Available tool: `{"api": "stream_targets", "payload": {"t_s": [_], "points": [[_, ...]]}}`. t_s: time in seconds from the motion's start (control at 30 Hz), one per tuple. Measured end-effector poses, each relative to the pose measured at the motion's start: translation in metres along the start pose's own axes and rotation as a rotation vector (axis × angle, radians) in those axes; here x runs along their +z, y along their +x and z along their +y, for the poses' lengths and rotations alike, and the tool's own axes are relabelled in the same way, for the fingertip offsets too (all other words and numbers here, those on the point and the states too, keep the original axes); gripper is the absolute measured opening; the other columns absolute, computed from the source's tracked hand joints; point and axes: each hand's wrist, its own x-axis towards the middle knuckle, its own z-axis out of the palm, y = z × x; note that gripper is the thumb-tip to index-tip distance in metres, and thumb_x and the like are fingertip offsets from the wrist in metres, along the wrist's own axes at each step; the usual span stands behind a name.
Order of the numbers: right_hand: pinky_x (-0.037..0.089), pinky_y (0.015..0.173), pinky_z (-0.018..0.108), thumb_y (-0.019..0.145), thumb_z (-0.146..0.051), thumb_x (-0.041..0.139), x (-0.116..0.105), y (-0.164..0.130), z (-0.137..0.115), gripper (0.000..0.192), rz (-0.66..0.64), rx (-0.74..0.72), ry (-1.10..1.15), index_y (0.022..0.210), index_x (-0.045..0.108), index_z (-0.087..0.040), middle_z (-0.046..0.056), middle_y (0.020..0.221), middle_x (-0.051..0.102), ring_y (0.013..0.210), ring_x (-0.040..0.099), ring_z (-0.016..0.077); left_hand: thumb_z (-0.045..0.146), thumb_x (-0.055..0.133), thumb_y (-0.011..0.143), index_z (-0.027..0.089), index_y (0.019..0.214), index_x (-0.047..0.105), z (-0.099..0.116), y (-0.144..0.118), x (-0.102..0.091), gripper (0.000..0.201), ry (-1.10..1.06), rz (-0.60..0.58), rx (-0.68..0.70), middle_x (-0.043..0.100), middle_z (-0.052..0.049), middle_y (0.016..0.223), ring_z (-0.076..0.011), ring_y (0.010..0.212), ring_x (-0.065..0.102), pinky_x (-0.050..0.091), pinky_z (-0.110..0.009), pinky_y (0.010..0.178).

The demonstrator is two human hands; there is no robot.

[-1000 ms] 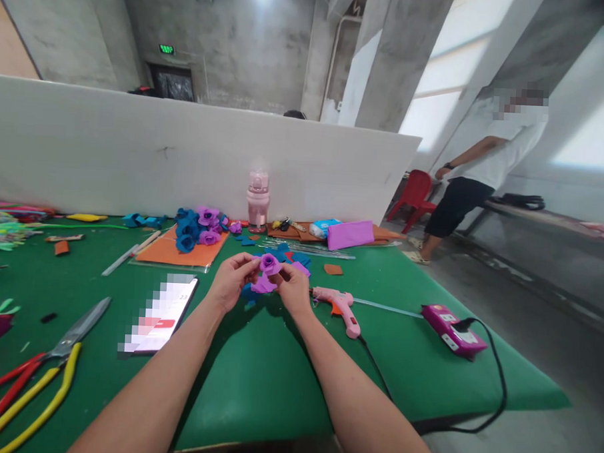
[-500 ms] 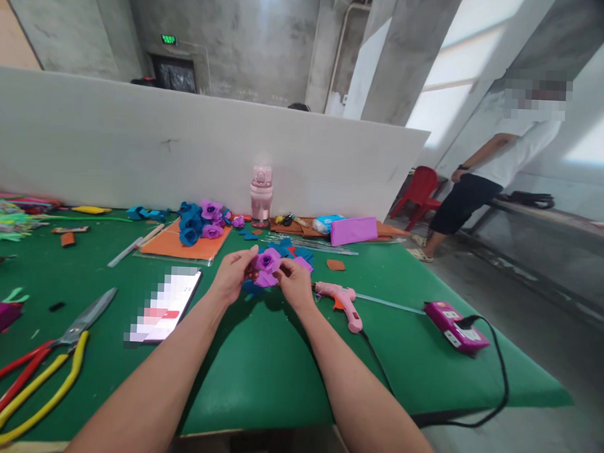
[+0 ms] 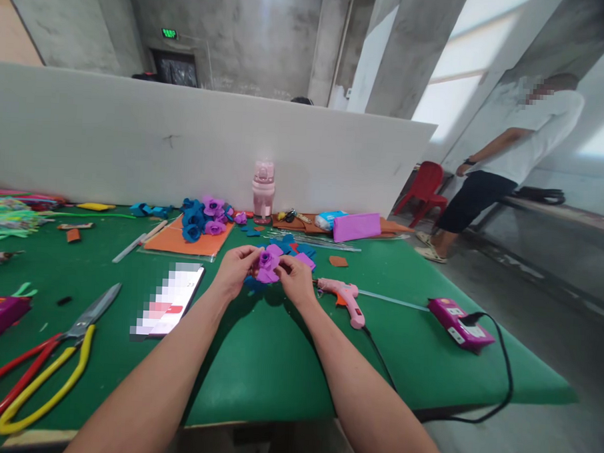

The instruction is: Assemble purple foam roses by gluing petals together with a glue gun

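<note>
My left hand point(image 3: 236, 270) and right hand point(image 3: 295, 279): fingers pinched on purple flower point(image 3: 267, 265), held between them just above green table point(image 3: 256, 365). Glue gun point(image 3: 346, 300) just right; phone point(image 3: 171, 299) left.

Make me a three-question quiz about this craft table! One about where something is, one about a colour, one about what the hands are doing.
1. Where does the glue gun lie?
A. right of the hands
B. on the orange sheet
C. under the scissors

2. What colour is the flower being held?
A. yellow
B. purple
C. white

3. How is the flower held?
A. left hand only
B. lying untouched
C. by both hands

Answers: 1 A, it lies on the green table just right of the right hand. 2 B, its petals are purple. 3 C, the left hand and right hand both pinch it.
</note>
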Motion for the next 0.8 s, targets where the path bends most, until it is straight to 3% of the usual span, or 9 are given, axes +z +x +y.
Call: {"api": "stream_targets", "payload": {"t_s": [0.27, 0.57, 0.7, 0.8], "points": [[0.043, 0.064, 0.026, 0.072, -0.022, 0.052, 0.0006, -0.0005, 0.0000, 0.012, 0.014, 0.034, 0.015, 0.068, 0.064, -0.020, 0.001, 0.068, 0.064, 0.064, 0.055, 0.0151, 0.036, 0.067, 0.067, 0.015, 0.069, 0.063, 0.0023, -0.0004, 0.0018, 0.022, 0.247, 0.120, 0.174, 0.050, 0.004, 0.046, -0.0057, 0.037, 0.038, 0.027, -0.019, 0.036], [0.044, 0.054, 0.025, 0.059, -0.037, 0.068, 0.0066, 0.0015, -0.0014, 0.023, -0.020, 0.427, 0.609, 0.068, 0.060, -0.017, -0.003, 0.055, 0.058, 0.050, 0.054, 0.0116, 0.047, 0.062, 0.071, 0.015, 0.073, 0.061, 0.0054, -0.0014, 0.0001, 0.032, 0.051, 0.111, 0.119, 0.052, 0.003, 0.048, -0.0063, 0.036, 0.041, 0.031, -0.019, 0.037], [0.044, 0.054, 0.025, 0.056, -0.036, 0.069, 0.0070, 0.0014, -0.0043, 0.024, -0.006, 0.464, 0.660, 0.067, 0.060, -0.017, -0.003, 0.055, 0.059, 0.050, 0.054, 0.0111, 0.051, 0.060, 0.072, 0.014, 0.072, 0.060, 0.0057, -0.0043, 0.0046, 0.036, 0.000, 0.078, 0.103, 0.053, 0.002, 0.051, -0.0072, 0.040, 0.045, 0.033, -0.019, 0.039], [0.042, 0.051, 0.023, 0.061, -0.035, 0.065, 0.0067, 0.0010, -0.0037, 0.019, 0.024, 0.401, 0.553, 0.065, 0.060, -0.017, -0.004, 0.052, 0.056, 0.049, 0.053, 0.0113, 0.049, 0.061, 0.072, 0.014, 0.068, 0.058, 0.0051, -0.0057, 0.0073, 0.036, -0.030, 0.047, 0.113, 0.054, 0.001, 0.056, -0.0078, 0.045, 0.048, 0.037, -0.020, 0.043]]}}
